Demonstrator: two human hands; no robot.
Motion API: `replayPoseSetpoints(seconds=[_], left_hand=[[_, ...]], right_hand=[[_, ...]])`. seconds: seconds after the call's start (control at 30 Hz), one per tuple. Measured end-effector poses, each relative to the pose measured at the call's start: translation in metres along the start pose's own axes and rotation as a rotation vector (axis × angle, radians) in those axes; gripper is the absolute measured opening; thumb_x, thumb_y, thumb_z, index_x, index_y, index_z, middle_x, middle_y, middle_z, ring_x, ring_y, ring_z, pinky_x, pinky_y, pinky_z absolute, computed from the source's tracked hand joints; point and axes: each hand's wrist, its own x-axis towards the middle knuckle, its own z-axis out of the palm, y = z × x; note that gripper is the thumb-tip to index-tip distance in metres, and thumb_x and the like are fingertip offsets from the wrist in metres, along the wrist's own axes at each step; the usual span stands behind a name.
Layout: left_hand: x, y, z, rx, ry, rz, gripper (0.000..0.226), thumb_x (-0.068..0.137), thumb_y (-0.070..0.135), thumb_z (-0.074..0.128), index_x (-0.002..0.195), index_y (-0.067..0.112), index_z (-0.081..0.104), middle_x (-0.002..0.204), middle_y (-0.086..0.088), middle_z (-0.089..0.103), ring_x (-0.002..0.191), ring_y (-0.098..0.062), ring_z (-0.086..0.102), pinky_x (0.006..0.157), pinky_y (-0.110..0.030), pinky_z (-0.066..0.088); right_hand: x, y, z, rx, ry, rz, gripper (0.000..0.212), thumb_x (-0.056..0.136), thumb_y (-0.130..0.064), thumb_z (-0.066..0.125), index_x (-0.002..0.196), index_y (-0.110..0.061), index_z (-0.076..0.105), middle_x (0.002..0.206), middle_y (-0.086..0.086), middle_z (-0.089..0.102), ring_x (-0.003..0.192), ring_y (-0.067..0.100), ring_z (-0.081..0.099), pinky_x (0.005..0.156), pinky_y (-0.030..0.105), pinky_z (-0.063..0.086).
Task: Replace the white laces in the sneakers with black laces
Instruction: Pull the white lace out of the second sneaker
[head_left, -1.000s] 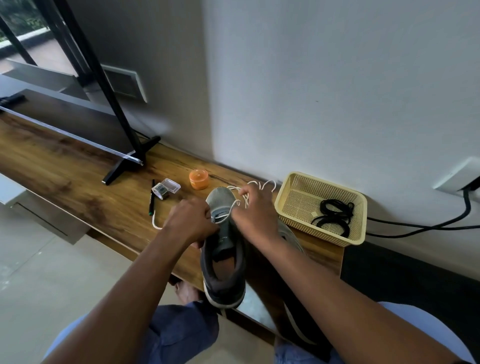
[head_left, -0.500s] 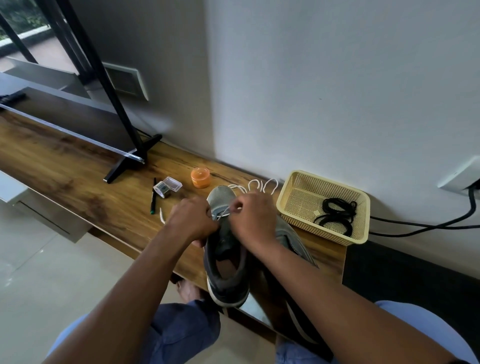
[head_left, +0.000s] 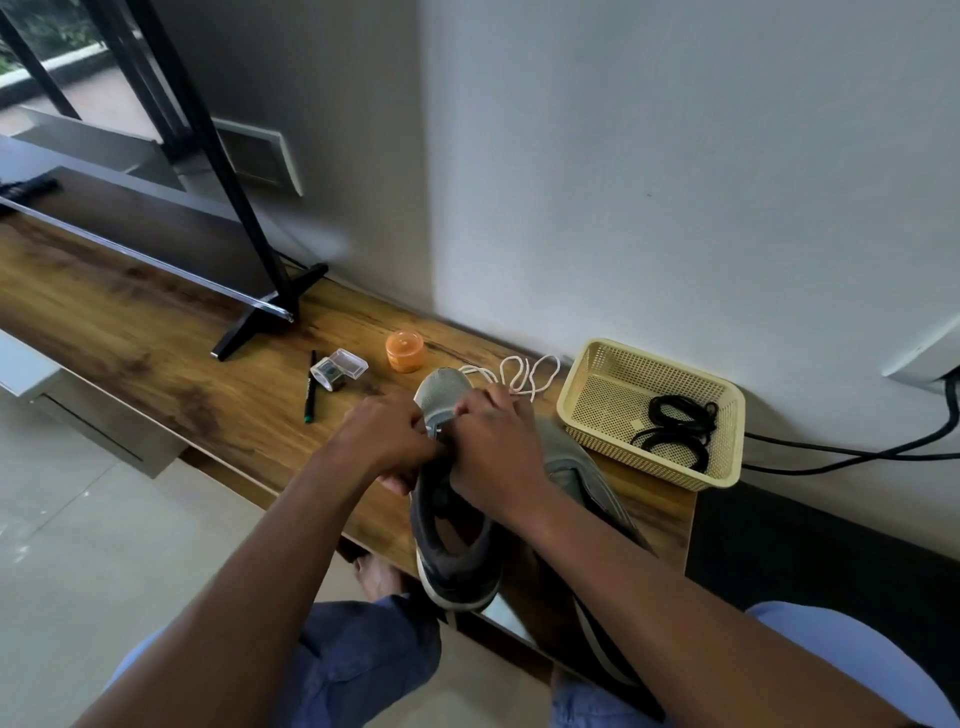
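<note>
A grey sneaker (head_left: 451, 545) lies on the wooden table's front edge, toe pointing to the wall. My left hand (head_left: 384, 441) and my right hand (head_left: 493, 447) meet over its eyelets, fingers curled; both seem to pinch the white lace there, though the fingers hide the grip. The lace's loose white loops (head_left: 524, 375) trail behind the toe. A second grey sneaker (head_left: 582, 488) lies under my right forearm. Black laces (head_left: 675, 428) are coiled in the yellow basket (head_left: 582, 405).
On the wooden table (head_left: 156, 353) are an orange jar (head_left: 405, 352), a small clear box (head_left: 337, 370), a black pen (head_left: 310, 392) and a TV stand foot (head_left: 270, 312). Black cables (head_left: 857, 452) run along the wall at right. My knees sit below the table edge.
The hands have drawn closer together over the eyelets. The white loops behind the toe have shifted slightly and spread further toward the basket.
</note>
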Motion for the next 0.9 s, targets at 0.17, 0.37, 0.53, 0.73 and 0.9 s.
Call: replayPoseSetpoints(seconds=[0.17, 0.37, 0.53, 0.73, 0.9], left_hand=[[0.001, 0.0, -0.001, -0.046, -0.028, -0.05, 0.013, 0.094, 0.018, 0.068, 0.093, 0.006, 0.069, 0.065, -0.008, 0.076, 0.06, -0.019, 0.077, 0.058, -0.025, 0.06], [-0.001, 0.001, -0.001, -0.043, -0.015, -0.027, 0.013, 0.093, 0.019, 0.071, 0.092, 0.007, 0.067, 0.059, -0.004, 0.073, 0.055, -0.017, 0.075, 0.051, -0.023, 0.056], [-0.002, 0.005, -0.001, -0.026, -0.009, -0.007, 0.012, 0.095, 0.016, 0.065, 0.084, 0.012, 0.064, 0.055, -0.002, 0.071, 0.052, -0.015, 0.073, 0.046, -0.02, 0.052], [0.001, 0.001, 0.0, 0.029, -0.007, 0.01, 0.015, 0.096, 0.021, 0.063, 0.093, 0.007, 0.068, 0.062, -0.004, 0.075, 0.057, -0.013, 0.075, 0.055, -0.019, 0.055], [0.001, 0.002, -0.001, 0.011, -0.007, -0.018, 0.015, 0.096, 0.018, 0.061, 0.097, 0.005, 0.068, 0.062, -0.005, 0.075, 0.057, -0.015, 0.075, 0.059, -0.022, 0.058]], right_hand=[[0.003, 0.004, 0.002, 0.181, 0.184, 0.197, 0.018, 0.083, -0.029, 0.061, 0.082, -0.024, 0.079, 0.098, -0.007, 0.067, 0.102, 0.023, 0.051, 0.078, 0.036, 0.037], [0.016, 0.022, -0.013, 0.55, 0.185, 0.625, 0.029, 0.076, -0.027, 0.059, 0.093, -0.033, 0.082, 0.107, -0.008, 0.074, 0.112, 0.027, 0.06, 0.09, 0.036, 0.053], [0.011, 0.007, -0.014, 0.24, 0.122, 0.148, 0.04, 0.07, -0.03, 0.056, 0.105, -0.03, 0.077, 0.115, -0.007, 0.065, 0.117, 0.025, 0.049, 0.092, 0.041, 0.042], [0.002, -0.003, -0.002, -0.003, -0.008, -0.009, 0.01, 0.077, -0.02, 0.06, 0.077, -0.025, 0.068, 0.082, -0.007, 0.066, 0.106, 0.027, 0.052, 0.083, 0.042, 0.034], [0.003, -0.003, -0.004, 0.128, 0.168, 0.145, 0.007, 0.075, -0.019, 0.06, 0.075, -0.024, 0.065, 0.082, -0.008, 0.065, 0.095, 0.024, 0.052, 0.077, 0.038, 0.031]])
